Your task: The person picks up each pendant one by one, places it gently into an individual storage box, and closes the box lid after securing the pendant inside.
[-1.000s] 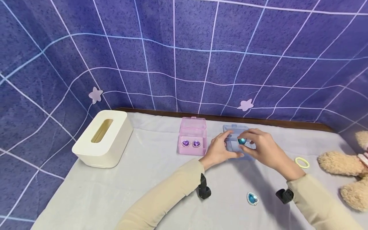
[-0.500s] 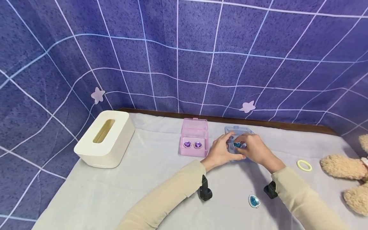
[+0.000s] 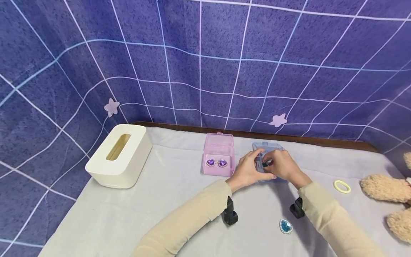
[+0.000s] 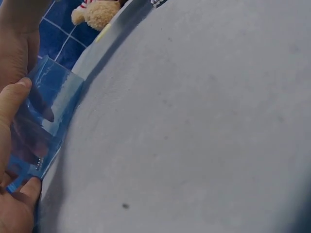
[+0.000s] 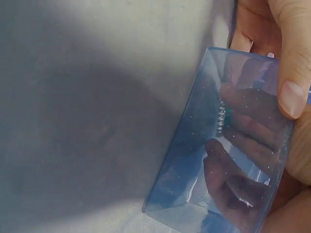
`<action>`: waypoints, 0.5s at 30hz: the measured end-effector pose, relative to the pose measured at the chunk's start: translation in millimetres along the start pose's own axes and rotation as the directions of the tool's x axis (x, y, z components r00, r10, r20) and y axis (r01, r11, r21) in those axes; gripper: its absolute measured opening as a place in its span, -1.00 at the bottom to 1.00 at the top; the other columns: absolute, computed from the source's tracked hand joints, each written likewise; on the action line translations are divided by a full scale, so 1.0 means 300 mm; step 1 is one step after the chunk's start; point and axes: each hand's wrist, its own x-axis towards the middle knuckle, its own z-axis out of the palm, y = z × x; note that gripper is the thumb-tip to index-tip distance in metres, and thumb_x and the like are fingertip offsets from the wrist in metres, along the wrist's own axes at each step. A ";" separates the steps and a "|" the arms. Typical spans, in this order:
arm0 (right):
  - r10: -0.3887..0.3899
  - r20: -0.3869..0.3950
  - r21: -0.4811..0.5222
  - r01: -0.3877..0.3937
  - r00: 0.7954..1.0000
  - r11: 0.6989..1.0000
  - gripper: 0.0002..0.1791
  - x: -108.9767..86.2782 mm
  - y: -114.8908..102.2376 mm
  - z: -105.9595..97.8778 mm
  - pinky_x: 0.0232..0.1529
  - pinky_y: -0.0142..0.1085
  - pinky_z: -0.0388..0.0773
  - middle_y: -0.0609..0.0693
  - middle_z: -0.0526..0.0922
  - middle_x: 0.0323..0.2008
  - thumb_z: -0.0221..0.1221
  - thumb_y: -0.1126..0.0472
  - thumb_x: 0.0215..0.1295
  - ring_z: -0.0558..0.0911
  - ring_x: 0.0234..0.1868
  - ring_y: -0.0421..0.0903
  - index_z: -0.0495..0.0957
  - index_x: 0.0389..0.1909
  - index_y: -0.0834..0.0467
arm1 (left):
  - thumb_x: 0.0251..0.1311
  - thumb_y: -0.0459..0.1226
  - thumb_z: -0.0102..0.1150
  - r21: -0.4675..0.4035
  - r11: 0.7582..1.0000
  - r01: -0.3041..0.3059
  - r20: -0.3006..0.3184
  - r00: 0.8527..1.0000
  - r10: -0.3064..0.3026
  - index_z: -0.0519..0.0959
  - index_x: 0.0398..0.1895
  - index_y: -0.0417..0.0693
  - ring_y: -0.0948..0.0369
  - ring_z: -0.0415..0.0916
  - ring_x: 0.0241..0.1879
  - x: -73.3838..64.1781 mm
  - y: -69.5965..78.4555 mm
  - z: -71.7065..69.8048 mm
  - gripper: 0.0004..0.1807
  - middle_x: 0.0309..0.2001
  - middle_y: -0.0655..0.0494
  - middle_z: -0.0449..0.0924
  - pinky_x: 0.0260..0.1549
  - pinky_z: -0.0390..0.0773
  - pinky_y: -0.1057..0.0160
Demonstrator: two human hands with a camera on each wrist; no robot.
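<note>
My left hand (image 3: pixel 248 169) grips a small see-through blue box (image 5: pixel 189 141) at its left side, thumb along the front. The box's hinged lid (image 3: pixel 271 145) stands raised at the back. Inside the box, the fingers of my right hand (image 3: pixel 285 165) pinch a teal gem (image 5: pixel 227 118) with a white beaded rim, low near the floor; the fingers mostly cover it. Through the blue wall in the left wrist view, some white beads (image 4: pixel 39 164) show. Another teal gem (image 3: pixel 285 226) with a beaded rim lies on the cloth in front of the right forearm.
Left of the blue box stands an open pink box (image 3: pixel 219 139) with two purple gems (image 3: pixel 222 163). A cream tissue box (image 3: pixel 117 153) is at the far left. Rightward lie a pale yellow ring (image 3: pixel 341 186) and a teddy bear (image 3: pixel 383 187). A patterned blue curtain (image 3: pixel 221 67) hangs behind.
My right hand has lowered the teal gem from above the blue box down into it. The left hand keeps its grip on the box. The head view has shifted slightly.
</note>
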 end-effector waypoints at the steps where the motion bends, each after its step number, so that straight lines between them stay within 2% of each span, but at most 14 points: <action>1: 0.011 0.007 -0.002 -0.011 1.000 1.000 -0.86 0.000 0.000 -0.001 -0.38 -0.15 0.68 0.06 0.75 -0.46 0.42 0.38 -0.14 0.72 -0.46 -0.05 0.71 -0.47 0.20 | -0.26 0.04 0.58 0.005 1.000 -0.007 0.000 1.000 0.007 0.35 0.33 0.15 0.19 0.48 0.15 0.001 0.001 0.001 -0.03 0.21 0.12 0.51 0.10 0.49 0.30; 8: 0.082 0.029 -0.018 -0.082 0.996 0.996 -0.82 -0.006 0.006 -0.002 -0.40 -0.15 0.66 0.06 0.75 -0.47 0.45 0.35 -0.17 0.71 -0.48 -0.07 0.71 -0.45 0.18 | -0.27 0.06 0.58 0.022 1.000 -0.012 0.007 1.000 0.012 0.35 0.33 0.15 0.20 0.49 0.15 0.005 0.012 0.006 -0.02 0.23 0.12 0.50 0.12 0.48 0.31; 12: 0.078 0.025 -0.008 -0.077 0.997 0.997 -0.80 -0.005 0.006 0.002 -0.41 -0.17 0.67 0.08 0.76 -0.45 0.45 0.34 -0.18 0.72 -0.48 -0.08 0.71 -0.42 0.19 | -0.27 0.06 0.58 0.016 1.000 -0.016 0.004 1.000 0.016 0.34 0.34 0.15 0.21 0.50 0.09 0.005 0.004 0.006 -0.01 0.21 0.13 0.51 0.05 0.50 0.33; 15: 0.063 0.026 -0.003 -0.063 0.998 0.998 -0.82 -0.007 0.006 -0.006 -0.39 -0.16 0.68 0.11 0.76 -0.40 0.41 0.31 -0.10 0.73 -0.44 -0.03 0.70 -0.39 0.21 | -0.27 0.07 0.58 0.022 1.000 -0.020 -0.002 1.000 0.021 0.34 0.34 0.15 0.23 0.50 0.02 0.005 -0.002 0.003 -0.02 0.19 0.14 0.52 -0.03 0.51 0.36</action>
